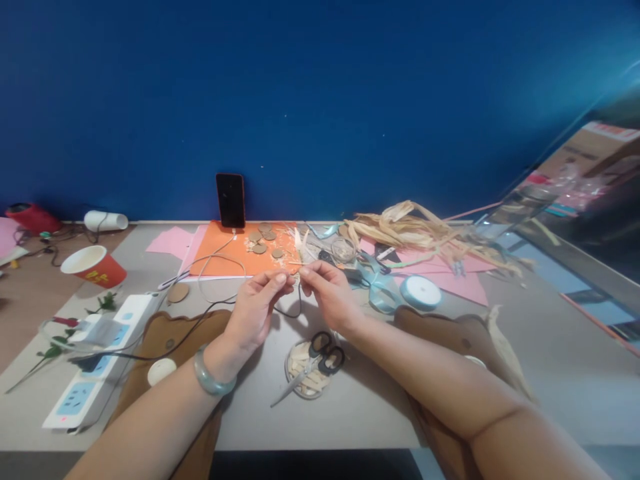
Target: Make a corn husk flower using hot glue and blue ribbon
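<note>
My left hand (pixel 260 300) and my right hand (pixel 327 290) meet over the middle of the table, fingertips pinched close together. A thin, pale strip seems to show at the fingertips, too small to name and partly hidden by them. Below the hands, black-handled scissors (pixel 313 367) rest on a small round clear dish (pixel 320 387) of pale flat pieces. Just beyond them lies an orange sheet (pixel 220 257) bearing several round brown discs (pixel 259 249) and pale scraps. A bangle circles my left wrist.
A phone (pixel 231 200) leans on the blue wall. Left are a paper cup (pixel 94 265) and a power strip (pixel 103 363) with cables. Right are dried husks (pixel 410 227), a blue ribbon roll (pixel 421 292) and pink paper (pixel 460 283). Brown pads (pixel 445 327) lie under both forearms.
</note>
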{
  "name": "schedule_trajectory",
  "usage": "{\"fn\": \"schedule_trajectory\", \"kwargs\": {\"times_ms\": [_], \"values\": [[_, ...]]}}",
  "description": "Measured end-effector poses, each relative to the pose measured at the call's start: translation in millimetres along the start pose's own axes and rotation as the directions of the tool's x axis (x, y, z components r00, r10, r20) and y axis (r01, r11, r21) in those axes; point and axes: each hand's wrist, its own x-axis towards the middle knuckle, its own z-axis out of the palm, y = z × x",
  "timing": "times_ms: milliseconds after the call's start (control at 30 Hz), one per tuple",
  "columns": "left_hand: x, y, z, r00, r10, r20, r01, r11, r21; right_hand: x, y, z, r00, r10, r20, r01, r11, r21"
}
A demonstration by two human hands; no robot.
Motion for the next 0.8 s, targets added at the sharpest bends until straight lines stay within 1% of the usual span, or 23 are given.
{"fn": "schedule_trajectory", "kwargs": {"times_ms": [167,300,400,567,700,800], "values": [[0.8,-1.6,-3.6,0.999,0.018,0.033,-0.019,0.999,0.033,-0.9,-1.8,1.1,1.0,-0.002,-0.007,0.002,1.0,-0.016],[-0.7,-3.1,-5.5,0.994,0.04,0.098,-0.044,0.998,0.044,-1.6,-3.2,1.6,1.0,0.002,-0.019,-0.003,0.999,-0.041],[-2.8,-1.4,-3.5,0.99,0.023,0.136,-0.029,0.999,0.041,-1.6,-2.8,1.1,1.0,0.008,-0.019,-0.009,0.999,-0.049],[-4.0,1.6,0.8,0.993,0.018,0.121,-0.019,1.0,0.008,-1.6,-2.2,1.6,1.0,0.013,-0.025,-0.014,0.999,-0.032],[-3.2,2.4,1.8,0.992,-0.007,0.128,0.011,0.999,-0.032,-2.0,-3.1,2.7,0.999,0.02,-0.038,-0.021,0.999,-0.039],[-2.3,2.7,1.7,0.993,0.004,0.12,0.001,0.999,-0.04,-1.7,-2.9,2.5,0.999,0.015,-0.032,-0.016,0.999,-0.029]]}}
